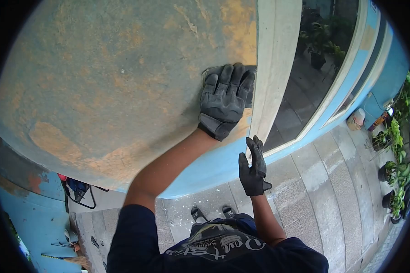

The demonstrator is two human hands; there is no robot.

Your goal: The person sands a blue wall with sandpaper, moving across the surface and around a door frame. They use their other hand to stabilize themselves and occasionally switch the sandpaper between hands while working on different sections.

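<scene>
My left hand (224,98), in a dark grey work glove, is pressed to the wall (136,91) with its fingers pointing up. Under the palm and fingers lies a dark grey sheet that looks like sandpaper (249,91); its edges show around the glove and most of it is hidden. The wall surface is patchy, with grey and orange areas where paint is worn off. My right hand (254,168), gloved alike, hovers below and to the right, near the bottom of the pale door frame (275,59). Its thumb stands apart from the fingers and it holds nothing.
Dark glass (321,59) sits right of the frame. Pale flakes lie on the tiled floor (300,200) around my sandals. Potted plants (389,170) and a bucket (356,119) stand at the right. A broom (73,260) and a folded metal-framed item (79,191) are at the left.
</scene>
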